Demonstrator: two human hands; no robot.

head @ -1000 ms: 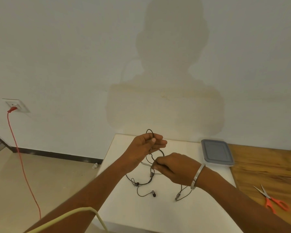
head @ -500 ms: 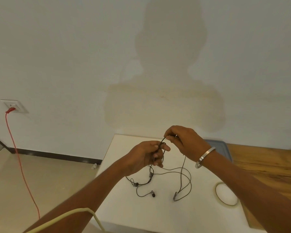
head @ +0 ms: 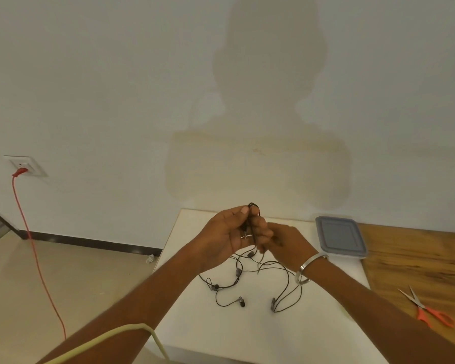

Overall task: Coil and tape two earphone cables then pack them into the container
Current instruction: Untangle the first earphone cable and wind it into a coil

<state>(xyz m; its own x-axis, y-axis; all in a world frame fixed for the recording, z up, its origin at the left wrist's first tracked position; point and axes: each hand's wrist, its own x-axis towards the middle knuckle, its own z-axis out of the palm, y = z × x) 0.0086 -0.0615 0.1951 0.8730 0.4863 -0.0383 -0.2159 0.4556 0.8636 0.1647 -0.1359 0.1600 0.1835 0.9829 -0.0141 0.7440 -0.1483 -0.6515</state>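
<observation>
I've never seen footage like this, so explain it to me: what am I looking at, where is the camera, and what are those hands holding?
There is no machine here. The one picture comes from a camera worn on a person's head, looking forward and down at their bare arms. The left hand pinches a small coil of black earphone cable; the right hand grips the cable just beside it. The rest of the cable, with earbuds, trails loose on the white table. A grey lidded container sits at the far right of the table, and orange scissors lie on the wooden surface.

Head view looks down, near table.
</observation>
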